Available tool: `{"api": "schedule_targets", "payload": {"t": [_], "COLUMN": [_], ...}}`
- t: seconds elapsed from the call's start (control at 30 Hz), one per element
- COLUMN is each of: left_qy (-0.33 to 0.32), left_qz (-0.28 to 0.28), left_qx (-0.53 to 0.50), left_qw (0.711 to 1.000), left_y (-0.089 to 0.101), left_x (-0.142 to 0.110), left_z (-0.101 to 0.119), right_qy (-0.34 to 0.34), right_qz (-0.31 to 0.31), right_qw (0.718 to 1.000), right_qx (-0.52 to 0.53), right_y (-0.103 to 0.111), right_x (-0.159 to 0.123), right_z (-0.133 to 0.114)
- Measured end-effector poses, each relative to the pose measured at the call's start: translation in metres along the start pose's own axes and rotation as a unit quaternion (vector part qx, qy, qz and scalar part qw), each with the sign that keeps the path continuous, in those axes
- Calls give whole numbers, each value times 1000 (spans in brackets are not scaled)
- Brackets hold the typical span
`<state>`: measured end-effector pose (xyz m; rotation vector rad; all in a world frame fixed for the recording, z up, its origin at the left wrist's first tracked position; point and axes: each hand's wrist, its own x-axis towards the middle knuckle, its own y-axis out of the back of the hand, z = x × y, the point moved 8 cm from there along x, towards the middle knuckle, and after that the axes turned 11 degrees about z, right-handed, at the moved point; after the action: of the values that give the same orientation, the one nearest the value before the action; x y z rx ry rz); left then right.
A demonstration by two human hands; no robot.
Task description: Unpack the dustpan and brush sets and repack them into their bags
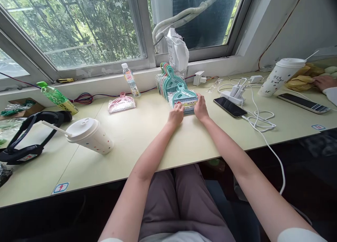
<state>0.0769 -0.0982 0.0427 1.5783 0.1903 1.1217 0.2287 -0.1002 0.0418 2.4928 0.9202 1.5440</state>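
A teal mini dustpan-and-brush set [184, 98] in clear plastic wrap lies on the pale desk [147, 143] in front of me. My left hand [176, 115] grips its left side and my right hand [201, 108] grips its right side, fingers curled on the packet. Just behind it stands a row of several more wrapped sets [168, 81], teal and pink, leaning toward the window. A single pink wrapped set [121, 103] lies apart to the left.
A white lidded cup with straw [89, 135] lies left, by black headphones [28, 136], a green bottle [56, 97] and a small water bottle [131, 79]. Right: a phone [229, 106], white charger cables [256, 117], another cup [281, 75], second phone [302, 103], another person's hand [324, 82].
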Motion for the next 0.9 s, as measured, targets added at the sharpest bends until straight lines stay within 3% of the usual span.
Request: {"api": "schedule_targets", "payload": {"t": [0.1, 0.17, 0.23, 0.3, 0.37, 0.43, 0.47, 0.57, 0.63, 0.73, 0.9], "left_qy": [5, 47, 136, 252, 344, 433, 451, 461, 447, 413, 345], "left_qz": [33, 98, 176, 218, 185, 98, 49, 23, -15, -41, -49], "left_qx": [-41, -65, -68, -46, -3, 34, 45, 54, 78, 149, 184], "left_qw": [999, 992, 973, 942, 921, 896, 890, 885, 891, 897, 919], "left_y": [7, 23, 45, 65, 78, 83, 82, 87, 82, 76, 71], "left_x": [0, 2, 1, -7, -20, -41, -49, -66, -70, -70, -74], "left_z": [4, -4, -29, -71, -122, -175, -197, -241, -251, -246, -204], "right_qy": [58, 98, 131, 159, 182, 199, 204, 208, 213, 227, 237], "right_qz": [-20, -22, -17, -15, -15, -21, -28, -46, -50, -49, -48], "right_qw": [998, 995, 991, 987, 983, 980, 978, 976, 975, 972, 970], "right_qx": [15, 28, 33, 22, 0, -19, -27, -43, -45, -33, -9], "right_y": [0, 5, 12, 18, 23, 26, 25, 20, 16, 13, 13], "right_x": [-2, -3, -3, -3, -3, -3, -3, -2, -2, -5, -8], "right_z": [-21, -36, -50, -62, -72, -79, -82, -84, -84, -85, -89]}}
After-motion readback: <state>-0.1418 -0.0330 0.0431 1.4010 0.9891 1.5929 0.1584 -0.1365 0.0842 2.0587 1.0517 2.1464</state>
